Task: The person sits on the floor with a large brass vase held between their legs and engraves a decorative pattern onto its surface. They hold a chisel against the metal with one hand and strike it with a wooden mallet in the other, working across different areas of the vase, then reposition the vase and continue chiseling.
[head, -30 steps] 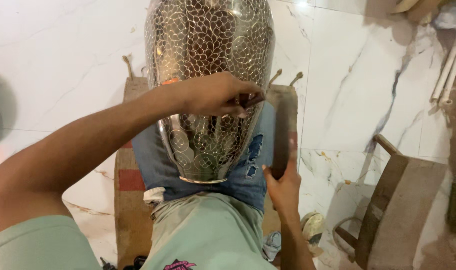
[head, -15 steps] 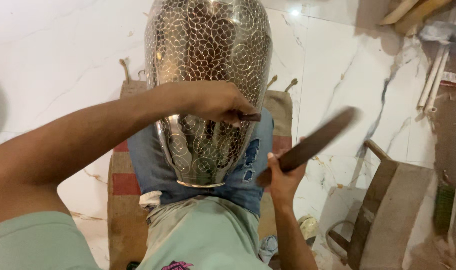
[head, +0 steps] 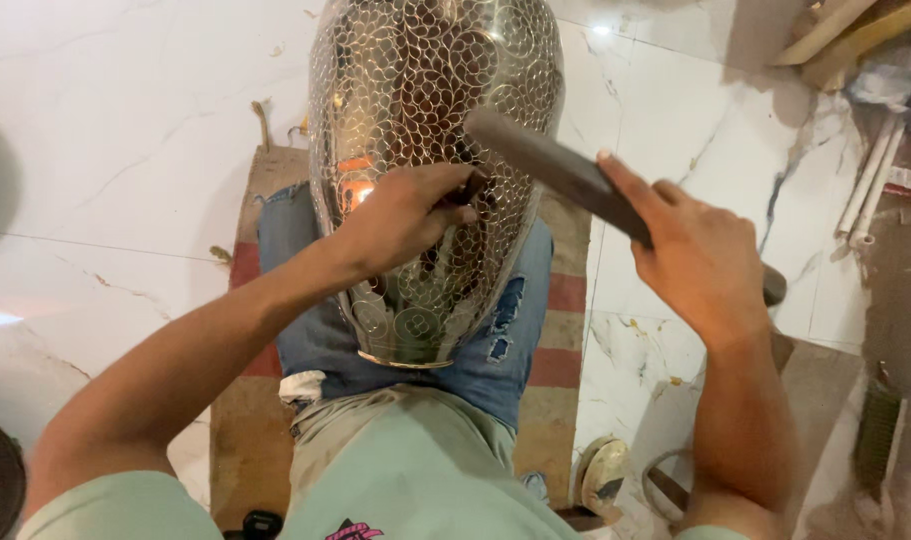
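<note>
While the big silver metal vase with ring-pattern wire overlay lies on the person's lap, neck toward the body, over a striped mat on the marble floor, the left hand has fingers pinched shut on a small dark punch tool pressed vs. the vase's side. Right hand is wrapped tight round a dark flat bar, its tip right above the punch. Judgement: keep punch square to surface, strike short & controlled, knees steadying the vase.

I see a glossy white marble floor with grey veins, a light glare near the top edge, a striped mat and pale pipes at right.
</note>
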